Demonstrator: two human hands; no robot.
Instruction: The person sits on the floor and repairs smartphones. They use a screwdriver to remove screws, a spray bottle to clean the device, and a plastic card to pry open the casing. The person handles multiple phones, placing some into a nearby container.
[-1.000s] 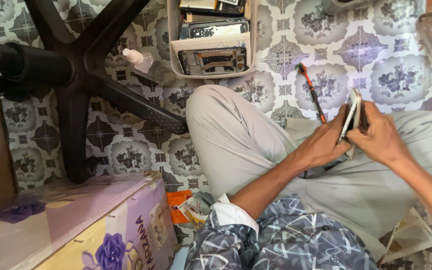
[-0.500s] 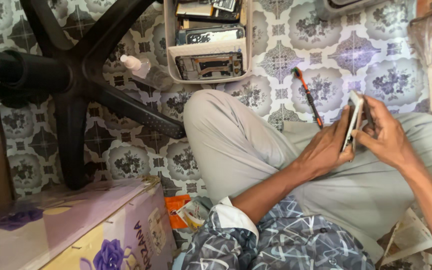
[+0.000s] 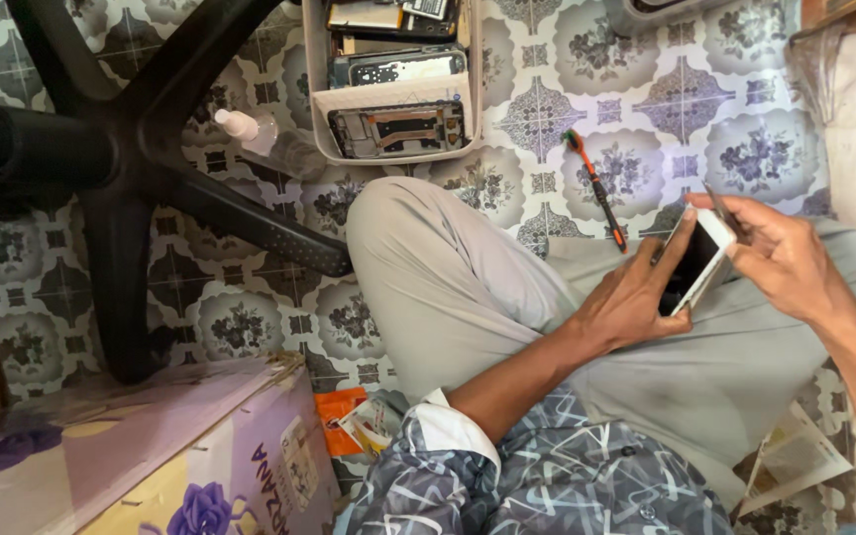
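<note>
Right now my left hand (image 3: 636, 297) cradles a white-framed smartphone (image 3: 694, 267) over my lap, fingers wrapped behind it and thumb along its edge. My right hand (image 3: 780, 258) pinches a thin metal tool (image 3: 723, 210) at the phone's top corner, just beyond my left thumb. If I lever too hard there, I judge the glass could crack or the tool could skid into my thumb. An orange-handled screwdriver (image 3: 594, 188) lies on the patterned tile floor (image 3: 547, 109) just past my grip.
</note>
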